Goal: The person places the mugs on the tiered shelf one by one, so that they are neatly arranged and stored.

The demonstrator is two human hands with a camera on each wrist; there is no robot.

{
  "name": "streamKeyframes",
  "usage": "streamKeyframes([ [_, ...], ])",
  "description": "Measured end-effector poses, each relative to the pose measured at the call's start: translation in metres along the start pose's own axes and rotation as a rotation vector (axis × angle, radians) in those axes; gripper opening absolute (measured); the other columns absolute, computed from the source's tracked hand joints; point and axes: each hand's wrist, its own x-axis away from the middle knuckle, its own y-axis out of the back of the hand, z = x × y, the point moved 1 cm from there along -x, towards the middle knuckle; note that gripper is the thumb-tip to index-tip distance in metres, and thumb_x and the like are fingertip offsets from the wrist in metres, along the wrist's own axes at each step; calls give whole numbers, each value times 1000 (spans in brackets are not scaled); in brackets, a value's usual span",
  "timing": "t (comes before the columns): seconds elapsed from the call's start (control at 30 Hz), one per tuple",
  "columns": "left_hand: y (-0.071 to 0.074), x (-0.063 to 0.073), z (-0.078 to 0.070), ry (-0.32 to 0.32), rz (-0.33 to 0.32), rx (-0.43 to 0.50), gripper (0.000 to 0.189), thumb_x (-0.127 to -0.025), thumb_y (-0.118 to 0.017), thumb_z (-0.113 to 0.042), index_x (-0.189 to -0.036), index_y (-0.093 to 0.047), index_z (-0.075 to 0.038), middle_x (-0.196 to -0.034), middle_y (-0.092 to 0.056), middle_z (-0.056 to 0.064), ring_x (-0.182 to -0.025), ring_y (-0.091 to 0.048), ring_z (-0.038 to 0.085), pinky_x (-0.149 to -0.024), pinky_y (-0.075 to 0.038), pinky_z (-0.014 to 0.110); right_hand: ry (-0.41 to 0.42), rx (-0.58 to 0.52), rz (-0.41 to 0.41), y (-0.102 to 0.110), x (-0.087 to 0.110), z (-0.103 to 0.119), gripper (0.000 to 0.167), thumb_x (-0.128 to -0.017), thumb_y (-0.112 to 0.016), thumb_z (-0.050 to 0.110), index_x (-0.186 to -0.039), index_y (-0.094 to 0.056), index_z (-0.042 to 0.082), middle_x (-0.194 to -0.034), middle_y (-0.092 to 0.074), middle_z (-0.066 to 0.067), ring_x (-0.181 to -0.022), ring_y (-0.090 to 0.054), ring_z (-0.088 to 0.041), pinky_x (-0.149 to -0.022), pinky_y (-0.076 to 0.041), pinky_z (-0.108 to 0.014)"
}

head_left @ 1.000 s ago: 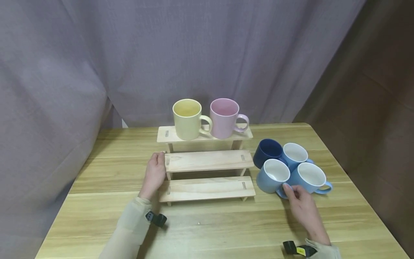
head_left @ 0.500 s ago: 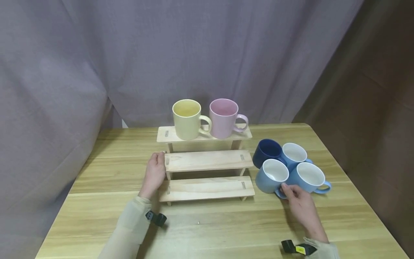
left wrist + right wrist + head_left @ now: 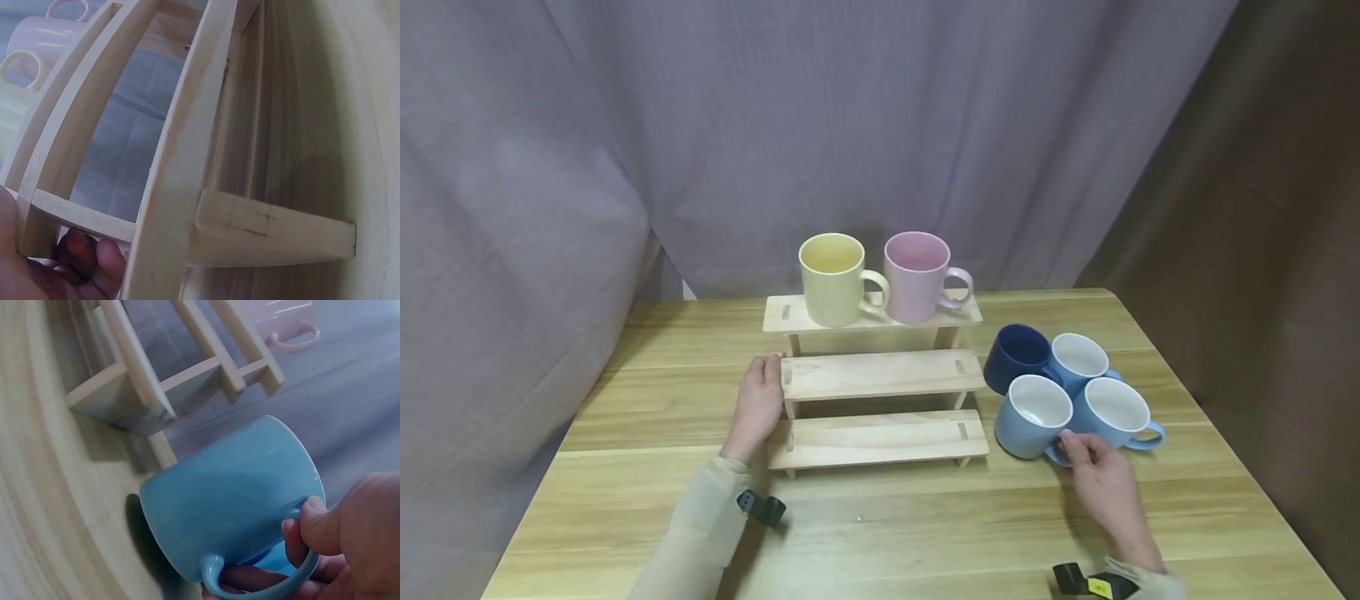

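Note:
A three-tier wooden display rack stands at mid-table. My left hand grips the left end of its middle shelf, fingers curled round the side piece in the left wrist view. With thumb and fingers, my right hand holds the handle of a light blue mug, white inside; a dark shadow shows by its base in the right wrist view. Close behind it are a navy mug and two more blue mugs, the back one and the right one.
On the rack's top shelf stand a yellow mug and a pink mug, handles to the right. The wooden table ends at a grey curtain behind and brown cloth to the right.
The light blue mug in my right hand has shifted slightly toward me, away from the navy mug. My left hand keeps its grip on the rack.

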Motion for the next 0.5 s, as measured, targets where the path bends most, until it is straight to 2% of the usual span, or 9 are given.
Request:
streamKeyframes([
  [0.1,0,0,0,6,2,5,44,-107,-26,-35,-110,-50,1,-79,-42,8,-63,-41,19,-54,-39,30,24,-33,-2,5,2,3,44,-104,-45,32,-107,-64,-7,-104,-67,-22,-76,-58,-3,-65,-45,-13],
  [0.27,0,0,0,1,-13,-6,48,-106,-25,-40,-110,-51,1,-82,-43,9,-67,-42,21,-57,-40,33,65,-104,-3,12,5,12,44,-104,-46,29,-110,-61,-12,-106,-65,-27,-77,-58,5,-67,-51,-15],
  [0.5,0,0,0,9,2,-2,51,-106,-24,-43,-110,-50,0,-80,-42,7,-64,-41,19,-54,-39,30,41,-130,-36,21,9,26,43,-104,-45,29,-107,-59,-11,-108,-63,-30,-75,-59,4,-66,-52,-16],
])
